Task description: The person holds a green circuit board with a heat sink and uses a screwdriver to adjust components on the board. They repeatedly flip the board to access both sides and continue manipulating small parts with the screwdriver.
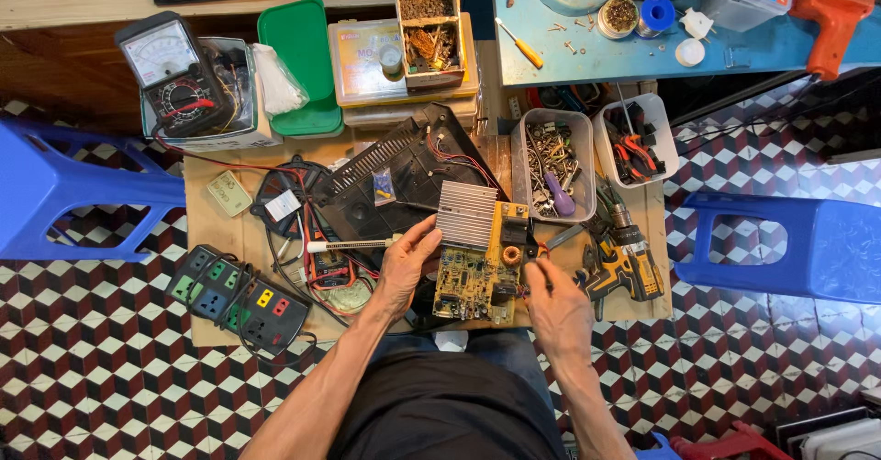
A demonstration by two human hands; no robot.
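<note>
Two blue plastic stools (64,194) flanked a cluttered cardboard sheet (211,318) on checkered floor tiles (92,368), where, at frame centre, a yellow circuit board (473,281) with its ribbed aluminium heatsink (465,214) sat gripped between the left hand (404,267) and right hand (551,299), fingers closed on its edges.

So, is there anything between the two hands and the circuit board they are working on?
Nothing visible stands between. The left hand already touches the left edge of the circuit board, beside its ribbed heat sink. The right hand is at the board's right edge, fingertips near the copper coil.
</note>
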